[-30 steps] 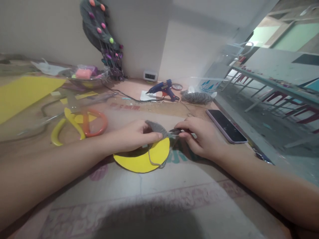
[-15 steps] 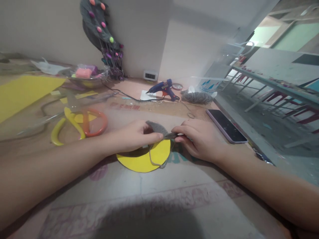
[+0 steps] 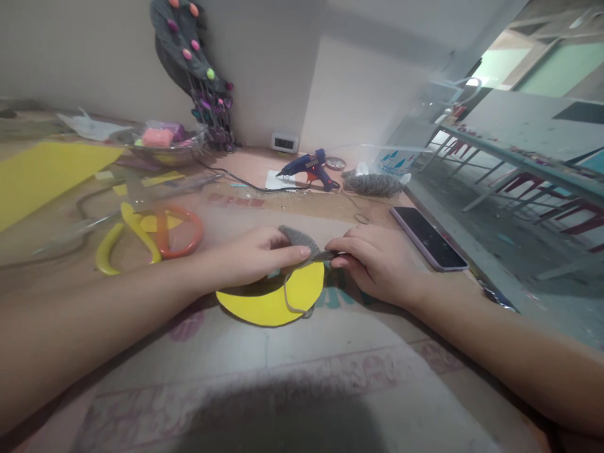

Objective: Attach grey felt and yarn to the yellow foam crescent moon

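A yellow crescent-shaped cutout [image 3: 264, 308] lies low under my hands, its thin edge curving toward me. Above it is a grey yarn-covered section [image 3: 300, 236], which looks like part of the same crescent; the join is hidden by my fingers. My left hand [image 3: 278, 251] is closed on this grey section, thumb on top. Fingertips of my right hand [image 3: 361, 258] pinch the narrow dark-grey end [image 3: 324, 256] at its right. A loose strand of grey yarn [image 3: 286, 294] loops down across the yellow face.
Yellow- and orange-handled scissors [image 3: 179, 255] lie left, near yellow sheet [image 3: 51, 176]. Behind stand a blue glue gun [image 3: 304, 165], a grey yarn skein [image 3: 375, 184] and a small digital clock [image 3: 285, 143]. A phone [image 3: 429, 239] rests by the table's right edge.
The yellow crescent has turned slightly, its left tip a little farther left. Both hands keep their grips with only a slight shift.
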Motion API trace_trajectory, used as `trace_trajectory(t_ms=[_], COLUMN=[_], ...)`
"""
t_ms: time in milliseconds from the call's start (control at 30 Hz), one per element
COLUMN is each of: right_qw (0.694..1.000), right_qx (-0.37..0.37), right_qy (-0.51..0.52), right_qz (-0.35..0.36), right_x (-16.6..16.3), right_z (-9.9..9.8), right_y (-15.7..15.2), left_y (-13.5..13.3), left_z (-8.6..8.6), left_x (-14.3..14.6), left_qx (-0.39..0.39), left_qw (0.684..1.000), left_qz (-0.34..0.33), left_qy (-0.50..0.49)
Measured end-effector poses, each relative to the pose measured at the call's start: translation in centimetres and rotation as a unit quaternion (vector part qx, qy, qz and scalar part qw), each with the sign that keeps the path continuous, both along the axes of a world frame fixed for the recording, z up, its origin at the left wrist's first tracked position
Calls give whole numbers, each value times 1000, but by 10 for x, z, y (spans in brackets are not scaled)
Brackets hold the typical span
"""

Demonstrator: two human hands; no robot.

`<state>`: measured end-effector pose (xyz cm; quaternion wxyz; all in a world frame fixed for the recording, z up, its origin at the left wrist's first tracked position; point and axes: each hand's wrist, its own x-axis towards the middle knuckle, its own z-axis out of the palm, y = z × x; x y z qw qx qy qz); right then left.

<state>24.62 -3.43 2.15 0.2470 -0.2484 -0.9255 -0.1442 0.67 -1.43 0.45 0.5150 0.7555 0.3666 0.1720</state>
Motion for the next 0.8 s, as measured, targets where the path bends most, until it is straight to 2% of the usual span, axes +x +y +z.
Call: trace_trajectory(t_ms=[200, 400, 567, 700, 800], right_qw=[999, 997, 995, 973, 921], right_qx=[-34, -58, -77, -181, -333], right_qy=[35, 33, 61, 127, 174], right_qz=[-11, -27, -36, -59, -99], right_x=[4, 4, 4, -3, -12], right_z=[-2, -2, -2, -2, -2], right_y=[-2, -1, -1, -6, -11], left_y=[1, 2, 2, 1, 2], left_z=[-1, -4, -1, 2, 1], left_x=[1, 0, 1, 2, 3], left_qx=[-5, 7, 19, 31, 39], left_qw=[1000, 1000, 1000, 999, 998], left_qz=[-2, 26, 15, -13, -30], left_qy=[-20, -11, -20, -39, -47])
